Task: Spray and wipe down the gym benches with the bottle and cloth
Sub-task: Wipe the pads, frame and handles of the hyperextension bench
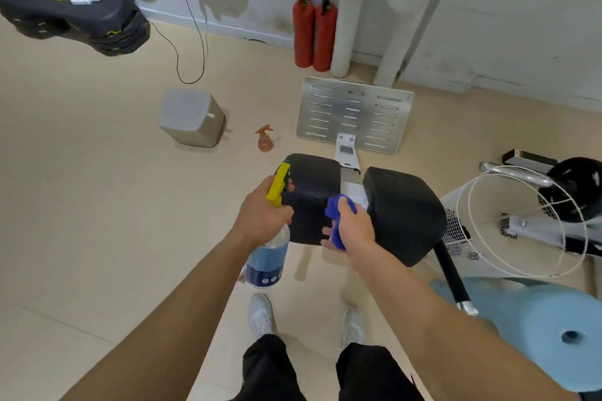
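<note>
Floor: pale, wide open across the left half of the frame; right side crowded.

Bench: two black pads at centre, a narrow gap between them showing a white frame. Left pad has rounded corners, its left edge facing open floor. Right pad sits near a wire cage at right. A blue disc fills the lower right corner. Slotted metal plate lies just above the pads. Grey box and a small orange sprayer stand upper left of the bench, well apart from it.

Left hand: wrapped round the neck of the bottle, just beside the left pad's left edge. Bottle is clear, with a blue label and yellow trigger. Its long axis runs up the frame, head tipped slightly right, nozzle toward the pad's upper left corner.

Right hand: clutching a bunched blue cloth at the left pad's right edge, by the gap.
</note>
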Action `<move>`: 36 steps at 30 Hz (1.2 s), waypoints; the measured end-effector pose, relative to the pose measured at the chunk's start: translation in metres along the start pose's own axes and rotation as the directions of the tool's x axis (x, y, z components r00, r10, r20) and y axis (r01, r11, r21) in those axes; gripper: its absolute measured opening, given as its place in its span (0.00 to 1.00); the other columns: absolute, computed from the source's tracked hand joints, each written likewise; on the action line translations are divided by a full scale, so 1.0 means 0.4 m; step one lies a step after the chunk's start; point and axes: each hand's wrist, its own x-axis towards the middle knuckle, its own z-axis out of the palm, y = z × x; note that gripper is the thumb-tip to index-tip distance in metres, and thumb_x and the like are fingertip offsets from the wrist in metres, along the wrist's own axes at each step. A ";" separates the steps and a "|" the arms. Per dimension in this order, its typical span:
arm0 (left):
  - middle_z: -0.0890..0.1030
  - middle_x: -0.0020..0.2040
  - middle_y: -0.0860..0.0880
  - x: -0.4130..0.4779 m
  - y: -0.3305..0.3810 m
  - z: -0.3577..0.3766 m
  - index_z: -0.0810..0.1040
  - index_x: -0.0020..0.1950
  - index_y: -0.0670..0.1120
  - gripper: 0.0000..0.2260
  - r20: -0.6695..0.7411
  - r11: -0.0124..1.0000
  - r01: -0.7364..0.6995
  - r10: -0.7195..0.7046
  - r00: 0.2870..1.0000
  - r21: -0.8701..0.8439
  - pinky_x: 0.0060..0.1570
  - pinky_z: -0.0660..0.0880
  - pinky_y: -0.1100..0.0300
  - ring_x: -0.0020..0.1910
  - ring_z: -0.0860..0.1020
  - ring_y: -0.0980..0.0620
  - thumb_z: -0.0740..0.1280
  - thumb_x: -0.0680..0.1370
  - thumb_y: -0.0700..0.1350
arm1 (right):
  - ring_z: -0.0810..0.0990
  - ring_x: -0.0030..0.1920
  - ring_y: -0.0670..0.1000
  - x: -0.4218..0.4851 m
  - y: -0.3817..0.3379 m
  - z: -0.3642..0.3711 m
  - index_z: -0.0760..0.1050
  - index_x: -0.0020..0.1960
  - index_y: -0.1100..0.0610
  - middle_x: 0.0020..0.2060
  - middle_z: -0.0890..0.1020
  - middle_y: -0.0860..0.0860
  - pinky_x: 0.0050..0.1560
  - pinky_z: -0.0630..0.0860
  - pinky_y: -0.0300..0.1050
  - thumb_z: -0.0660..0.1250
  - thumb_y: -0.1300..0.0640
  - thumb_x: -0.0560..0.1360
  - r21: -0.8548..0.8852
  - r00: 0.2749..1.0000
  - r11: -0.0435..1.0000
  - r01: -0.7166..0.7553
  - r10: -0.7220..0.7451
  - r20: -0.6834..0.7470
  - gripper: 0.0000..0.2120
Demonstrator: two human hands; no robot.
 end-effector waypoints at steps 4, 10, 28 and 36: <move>0.82 0.54 0.50 0.019 -0.111 -0.018 0.74 0.63 0.54 0.18 0.074 0.997 -0.033 0.027 0.997 0.071 0.47 0.74 0.57 0.49 0.79 0.48 0.70 0.75 0.42 | 0.79 0.43 0.52 0.021 -0.018 0.012 0.69 0.59 0.52 0.46 0.78 0.53 0.31 0.73 0.43 0.60 0.45 0.82 0.120 0.978 0.990 -0.076 0.097 -0.184 0.12; 0.79 0.56 0.52 0.057 -0.203 -0.039 0.72 0.67 0.54 0.20 0.148 0.991 -0.068 0.051 0.988 0.119 0.49 0.73 0.57 0.49 0.77 0.49 0.70 0.77 0.42 | 0.75 0.46 0.54 0.030 -0.013 0.047 0.67 0.59 0.52 0.54 0.74 0.53 0.38 0.76 0.51 0.63 0.45 0.81 0.281 0.958 0.943 -0.178 0.231 -0.168 0.13; 0.79 0.48 0.51 0.035 -0.279 0.098 0.70 0.57 0.55 0.13 0.116 0.992 -0.007 -0.008 0.993 0.126 0.48 0.75 0.59 0.46 0.80 0.49 0.69 0.78 0.43 | 0.77 0.48 0.55 0.106 0.045 -0.001 0.68 0.58 0.52 0.43 0.74 0.50 0.58 0.80 0.57 0.64 0.43 0.80 0.175 0.949 0.974 -0.143 0.185 -0.253 0.15; 0.80 0.45 0.49 0.035 -0.308 0.168 0.74 0.53 0.50 0.06 0.071 0.995 0.004 -0.011 0.997 0.099 0.47 0.78 0.57 0.44 0.80 0.48 0.69 0.78 0.44 | 0.80 0.46 0.52 0.148 0.064 -0.024 0.72 0.60 0.51 0.46 0.79 0.51 0.58 0.79 0.53 0.60 0.44 0.82 -0.060 0.930 0.969 0.239 -0.247 -0.271 0.13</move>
